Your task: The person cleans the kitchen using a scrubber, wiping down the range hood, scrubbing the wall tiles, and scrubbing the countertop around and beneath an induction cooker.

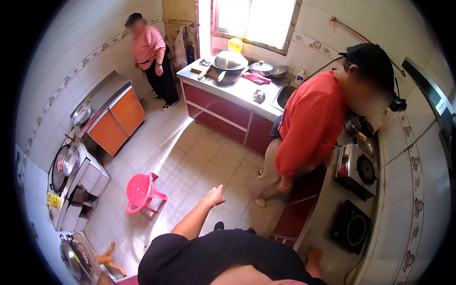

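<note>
My left hand (214,195) is stretched forward over the floor, away from any object. One digit sticks up while the other fingers look curled in, and nothing shows in the hand. My right hand (314,256) is low at the right, at the edge of the grey countertop (327,232); its fingers are too unclear to read. Closest to it on that counter is a black induction cooker (352,227). A pink plastic stool (140,190) stands on the floor to the left of my left hand.
A person in a red top (308,118) leans over the right counter near a gas stove (356,166). Another person in pink (148,47) stands at the back left. A covered wok (230,61) sits on the back counter. Orange cabinets (111,126) and a tiled stove (88,175) line the left wall.
</note>
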{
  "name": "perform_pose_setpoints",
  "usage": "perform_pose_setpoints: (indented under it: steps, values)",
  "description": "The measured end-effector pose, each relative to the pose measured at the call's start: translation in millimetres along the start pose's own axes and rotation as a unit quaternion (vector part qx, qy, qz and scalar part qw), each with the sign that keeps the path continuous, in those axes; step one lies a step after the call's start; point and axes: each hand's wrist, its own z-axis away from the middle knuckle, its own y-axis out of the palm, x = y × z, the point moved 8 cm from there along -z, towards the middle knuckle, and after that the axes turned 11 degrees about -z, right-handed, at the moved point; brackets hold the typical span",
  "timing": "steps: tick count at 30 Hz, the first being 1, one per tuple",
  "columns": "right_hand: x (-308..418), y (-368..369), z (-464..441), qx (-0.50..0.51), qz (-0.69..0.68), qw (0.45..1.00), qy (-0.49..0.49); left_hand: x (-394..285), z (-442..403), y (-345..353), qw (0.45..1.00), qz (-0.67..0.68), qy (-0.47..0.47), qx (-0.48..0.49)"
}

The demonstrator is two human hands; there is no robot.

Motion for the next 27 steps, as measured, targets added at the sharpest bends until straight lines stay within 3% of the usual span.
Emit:
perform_pose_setpoints:
  steps: [2, 5, 8, 11, 14, 17, 23, 27]
  values:
    - [2, 0, -4, -0.014, 0.011, 1.0, -0.012, 6, 1, -3, 1.0, 0.001, -0.006, -0.007]
    - [-4, -8, 0, 0.018, -0.101, 0.994, 0.037, 14, 11, 1, 1.0, 0.006, -0.018, 0.001]
    - [2, -7, -4, -0.013, -0.039, 0.999, 0.015, 20, 13, 3, 1.0, 0.006, -0.02, 0.009]
    - [-11, -11, 0, -0.077, -0.123, 0.989, 0.03, 31, 12, 13, 1.0, 0.013, -0.024, -0.007]
    - [-7, -8, -3, -0.031, -0.054, 0.997, 0.052, 33, 16, 12, 1.0, 0.014, -0.021, -0.01]
    - [-7, -10, 1, -0.008, -0.087, 0.993, 0.082, 35, 20, 11, 1.0, 0.012, -0.018, -0.008]
    - [3, -22, 10, -0.02, -0.047, 0.998, 0.047, 39, 21, 10, 1.0, 0.002, -0.015, -0.005]
    - [4, -45, 33, -0.014, -0.142, 0.986, 0.081, 36, 22, 15, 1.0, 0.007, 0.003, -0.006]
